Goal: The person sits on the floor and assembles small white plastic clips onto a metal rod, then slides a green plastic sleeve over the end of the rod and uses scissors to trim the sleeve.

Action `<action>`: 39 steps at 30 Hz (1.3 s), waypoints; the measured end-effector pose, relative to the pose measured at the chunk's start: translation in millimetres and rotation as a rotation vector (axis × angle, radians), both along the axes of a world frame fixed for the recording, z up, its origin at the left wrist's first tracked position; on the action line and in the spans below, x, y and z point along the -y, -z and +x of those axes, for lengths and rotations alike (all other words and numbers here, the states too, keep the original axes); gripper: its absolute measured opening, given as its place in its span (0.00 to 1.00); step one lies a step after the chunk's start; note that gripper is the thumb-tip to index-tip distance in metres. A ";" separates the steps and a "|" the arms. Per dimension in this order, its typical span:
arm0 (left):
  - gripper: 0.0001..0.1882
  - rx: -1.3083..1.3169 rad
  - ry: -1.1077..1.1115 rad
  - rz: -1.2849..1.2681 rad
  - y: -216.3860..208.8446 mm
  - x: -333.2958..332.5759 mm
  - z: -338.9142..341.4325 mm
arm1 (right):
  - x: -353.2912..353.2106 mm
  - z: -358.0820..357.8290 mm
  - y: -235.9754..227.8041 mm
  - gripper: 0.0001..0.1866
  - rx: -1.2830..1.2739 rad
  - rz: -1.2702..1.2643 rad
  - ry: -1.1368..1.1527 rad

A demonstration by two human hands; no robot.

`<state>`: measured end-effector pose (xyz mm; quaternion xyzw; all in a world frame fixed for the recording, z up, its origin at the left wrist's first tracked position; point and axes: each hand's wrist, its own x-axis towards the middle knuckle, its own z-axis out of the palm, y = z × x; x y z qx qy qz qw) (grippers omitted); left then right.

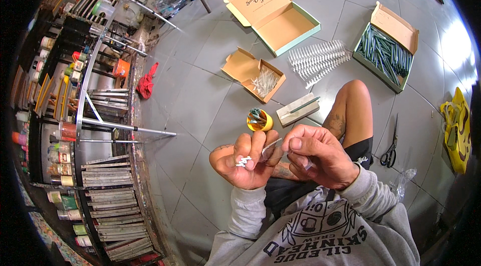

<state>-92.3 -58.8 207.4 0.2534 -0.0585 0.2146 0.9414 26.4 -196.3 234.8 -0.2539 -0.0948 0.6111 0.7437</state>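
Note:
My left hand (239,165) is closed around a small bunch of white plastic pieces, whose white ends (243,161) stick out between its curled fingers. Close beside it, my right hand (323,155) pinches a thin clear plastic strand (273,143) that stretches between both hands. The strand looks like part of a tag fastener, but its far end is hidden by my fingers. Just beyond the hands stands a yellow cup (268,124) with dark green sticks in it. A dark green pen (306,106) lies on a pale block (299,116).
Ahead lie a small carton (239,67) of loose clear fasteners, rows of fasteners (319,60), an open box (295,23) and a box of dark green pens (385,55). Scissors (390,153) and a yellow bag (457,133) are at right. A crowded shelf (107,181) fills the left.

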 end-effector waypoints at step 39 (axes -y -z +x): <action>0.11 0.111 0.049 -0.143 3.7 -12.8 -2.8 | -3.7 4.7 9.9 0.09 -0.033 -0.080 0.015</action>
